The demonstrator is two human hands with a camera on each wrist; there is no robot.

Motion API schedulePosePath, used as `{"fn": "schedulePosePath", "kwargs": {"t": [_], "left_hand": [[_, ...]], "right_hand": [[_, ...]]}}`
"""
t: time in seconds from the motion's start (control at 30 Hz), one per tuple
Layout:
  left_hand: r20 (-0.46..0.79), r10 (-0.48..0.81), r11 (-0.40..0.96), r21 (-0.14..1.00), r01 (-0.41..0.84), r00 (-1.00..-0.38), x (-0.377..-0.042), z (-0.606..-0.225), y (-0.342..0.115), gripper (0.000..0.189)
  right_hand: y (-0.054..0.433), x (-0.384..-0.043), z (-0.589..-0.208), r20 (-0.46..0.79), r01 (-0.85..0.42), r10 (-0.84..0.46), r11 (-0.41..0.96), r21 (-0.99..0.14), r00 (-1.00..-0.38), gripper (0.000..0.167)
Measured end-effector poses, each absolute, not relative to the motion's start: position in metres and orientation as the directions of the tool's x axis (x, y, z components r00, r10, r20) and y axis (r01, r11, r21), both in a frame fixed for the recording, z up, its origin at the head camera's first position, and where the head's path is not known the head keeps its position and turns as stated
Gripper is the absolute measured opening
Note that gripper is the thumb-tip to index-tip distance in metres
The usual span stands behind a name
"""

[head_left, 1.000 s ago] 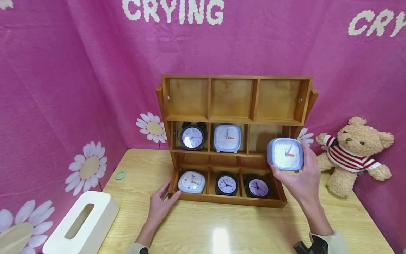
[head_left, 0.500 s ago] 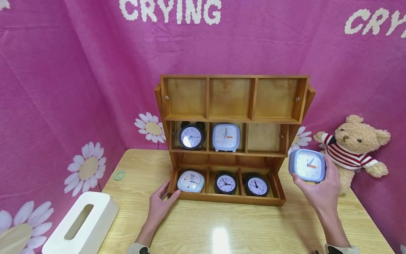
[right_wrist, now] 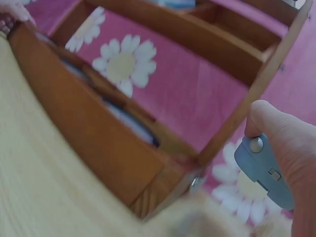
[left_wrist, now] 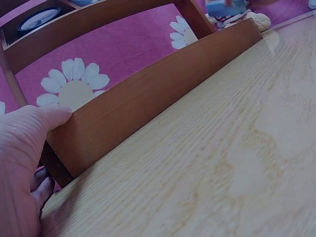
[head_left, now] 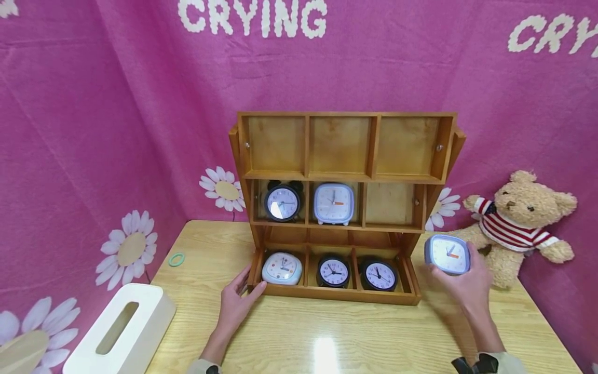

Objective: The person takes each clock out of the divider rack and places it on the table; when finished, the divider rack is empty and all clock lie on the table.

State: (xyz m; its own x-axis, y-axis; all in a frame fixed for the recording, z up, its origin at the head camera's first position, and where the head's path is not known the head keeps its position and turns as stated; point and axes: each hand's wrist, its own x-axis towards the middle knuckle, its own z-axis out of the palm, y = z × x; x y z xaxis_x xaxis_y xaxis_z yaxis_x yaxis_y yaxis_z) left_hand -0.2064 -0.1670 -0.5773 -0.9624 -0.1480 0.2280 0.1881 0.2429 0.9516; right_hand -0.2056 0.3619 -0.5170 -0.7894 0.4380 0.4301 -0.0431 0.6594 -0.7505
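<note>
My right hand holds a blue square alarm clock between thumb and fingers, out beside the rack's lower right corner. Its back, with a silver knob, shows in the right wrist view as the blue clock. At the other end, my left hand grips the lower left corner of the three-tier wooden rack, thumb over the front board, fingers along the outer side. In the middle tier stand a black twin-bell clock and a blue clock. The bottom tier holds a pale blue clock and two black clocks.
A teddy bear in a striped sweater sits at the right, behind the held clock. On the left are a white tissue box and a small green ring. Pink daisy-printed cloth hangs behind the wooden table.
My right hand has carried the blue clock from in front of the rack's right side out to the right, then lower toward the table. The left hand stays at the rack's corner.
</note>
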Motion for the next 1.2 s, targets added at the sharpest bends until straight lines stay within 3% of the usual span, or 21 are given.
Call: {"fn": "schedulePosePath", "kwargs": {"t": [0.3, 0.6, 0.8, 1.2], "left_hand": [[0.220, -0.132, 0.228, 0.956, 0.186, -0.967, -0.206, -0.575, -0.167, 0.065], [0.196, -0.128, 0.203, 0.965, 0.168, -0.972, -0.205, -0.572, -0.168, 0.066], [0.198, -0.142, 0.232, 0.959, 0.162, -0.970, -0.206, -0.573, -0.167, 0.066], [0.187, -0.134, 0.220, 0.963, 0.155, -0.973, -0.206, -0.575, -0.167, 0.068]], "right_hand": [[0.369, -0.215, -0.555, 0.294, 0.058, 0.432, 0.638, -0.768, -0.852, 0.104], [0.367, -0.227, -0.565, 0.275, 0.081, 0.419, 0.659, -0.747, -0.866, 0.092], [0.366, -0.237, -0.573, 0.312, 0.072, 0.467, 0.640, -0.765, -0.827, 0.082], [0.360, -0.249, -0.574, 0.387, 0.074, 0.564, 0.627, -0.775, -0.729, 0.079]]}}
